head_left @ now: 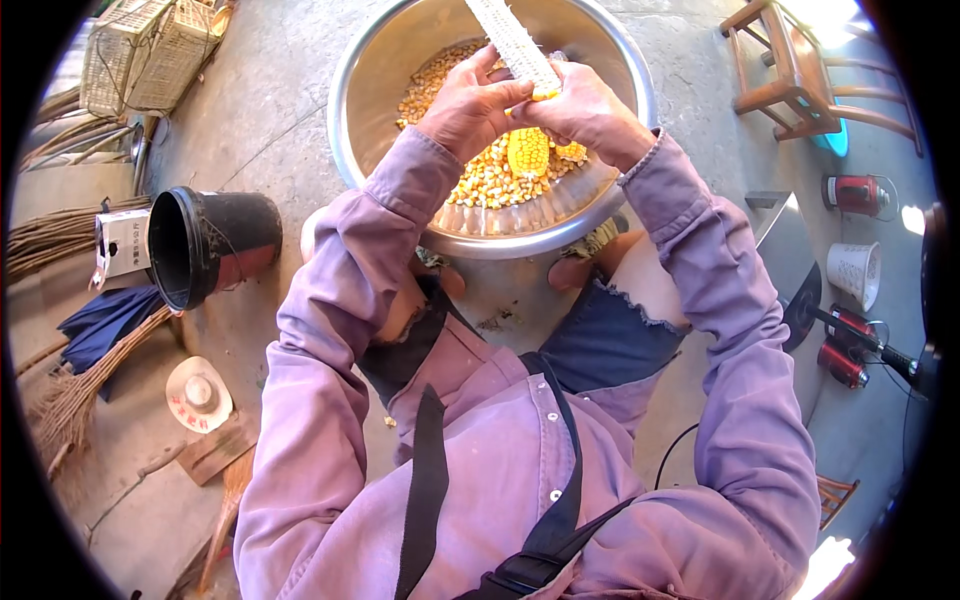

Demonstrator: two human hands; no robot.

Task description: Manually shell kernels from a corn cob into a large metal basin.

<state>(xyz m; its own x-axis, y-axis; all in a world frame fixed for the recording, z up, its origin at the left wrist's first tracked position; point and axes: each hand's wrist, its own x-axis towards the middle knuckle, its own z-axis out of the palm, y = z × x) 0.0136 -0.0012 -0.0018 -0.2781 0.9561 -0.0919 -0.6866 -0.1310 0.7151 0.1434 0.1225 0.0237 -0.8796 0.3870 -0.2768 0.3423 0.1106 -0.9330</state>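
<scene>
Both my hands are on one corn cob, held over a wide metal basin. Most of the cob is bare and white, with a few yellow kernels left at the end nearest me. My left hand has its fingers and thumb against the cob's left side. Around the kernel-bearing end, my right hand is closed. Loose corn kernels cover the basin's bottom. On them, below my hands, lies an ear of corn full of yellow kernels; another ear is partly hidden by my right hand.
A black bucket stands to the left, near a straw hat and a twig broom. Woven baskets are at upper left. On the right are a wooden chair, red thermos flasks and a white plastic basket.
</scene>
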